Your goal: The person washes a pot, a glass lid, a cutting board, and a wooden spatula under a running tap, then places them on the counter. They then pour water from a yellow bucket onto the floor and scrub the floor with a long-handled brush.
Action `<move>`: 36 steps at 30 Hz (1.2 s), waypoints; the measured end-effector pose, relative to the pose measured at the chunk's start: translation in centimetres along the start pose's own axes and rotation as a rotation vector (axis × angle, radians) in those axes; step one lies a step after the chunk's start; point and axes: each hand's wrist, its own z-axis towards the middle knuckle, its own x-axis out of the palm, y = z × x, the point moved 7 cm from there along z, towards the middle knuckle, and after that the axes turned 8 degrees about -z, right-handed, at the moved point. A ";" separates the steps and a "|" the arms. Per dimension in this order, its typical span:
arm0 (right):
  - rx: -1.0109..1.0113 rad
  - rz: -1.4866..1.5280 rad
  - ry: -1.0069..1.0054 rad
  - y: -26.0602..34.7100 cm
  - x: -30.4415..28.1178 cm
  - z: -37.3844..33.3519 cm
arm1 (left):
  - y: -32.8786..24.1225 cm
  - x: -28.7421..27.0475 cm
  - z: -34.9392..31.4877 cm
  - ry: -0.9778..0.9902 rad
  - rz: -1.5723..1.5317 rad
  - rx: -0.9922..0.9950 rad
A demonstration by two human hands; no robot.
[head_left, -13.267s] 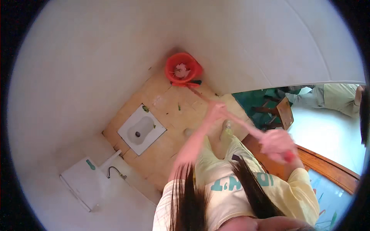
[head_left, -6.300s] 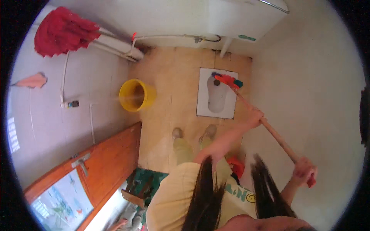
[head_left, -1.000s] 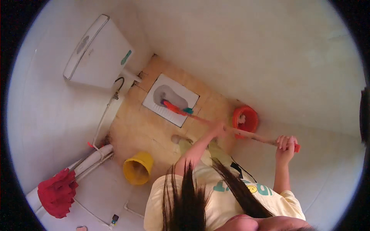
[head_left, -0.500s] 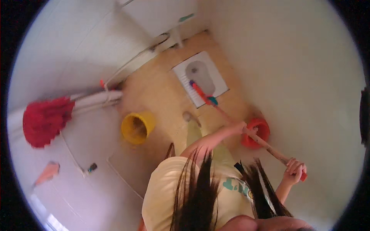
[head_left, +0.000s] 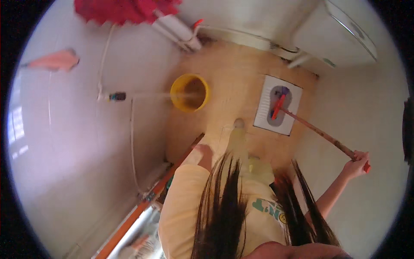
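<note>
**Honestly, one-handed scrubbing a squat pan: keep the far end of the stick steady**

So the step in hand looks like scrubbing the squat toilet pan [head_left: 278, 105] with a long-handled brush [head_left: 320, 131]. The red brush head [head_left: 277, 108] sits down inside the white pan, in the bowl part, and the wooden stick runs from there up and to the right into the right hand [head_left: 356, 160].

My take on doing it well: with only the very end of the stick held, the head has lots of leverage to wander. I'd keep the strokes short and along the length of the bowl, press down through the stick rather than swinging it, and keep the head inside the rim so nothing splashes onto the tan floor tiles [head_left: 235, 82]. Both feet look planted just short of the pan, which seems a decent stance.

Grip: the right hand is wrapped closed around the stick right by its red end cap, fingers curled fully round it, arm stretched out to the side. The left hand [head_left: 202, 152] is down by the hip, not on the brush; it's near the orange door edge [head_left: 172, 177], but whether it's curled or flat I can't tell, it's too blurry.

Other stuff around: a yellow bucket [head_left: 189, 92] stands well apart from the pan, and a red mop head [head_left: 123, 9] hangs up top.
</note>
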 end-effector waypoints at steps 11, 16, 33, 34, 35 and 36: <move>0.032 0.333 0.814 11.6 11.0 2.6 | 14.6 7.0 -2.9 -0.236 0.237 -0.038; 0.175 0.424 1.155 14.7 21.8 -5.7 | 16.8 8.7 6.2 -0.050 0.071 -0.251; 0.226 0.642 1.860 0.8 60.1 -38.7 | 8.3 -28.2 18.7 -0.699 -1.559 0.573; 0.354 0.582 1.802 -1.5 61.4 -41.9 | 11.8 -27.9 20.3 -0.728 -1.453 0.502; 0.486 0.532 1.761 -3.8 64.2 -45.3 | 15.6 -27.9 22.5 -0.845 -1.353 0.302; 0.568 0.564 1.837 -6.9 67.2 -48.7 | 18.8 -27.3 24.6 -0.945 -1.245 0.105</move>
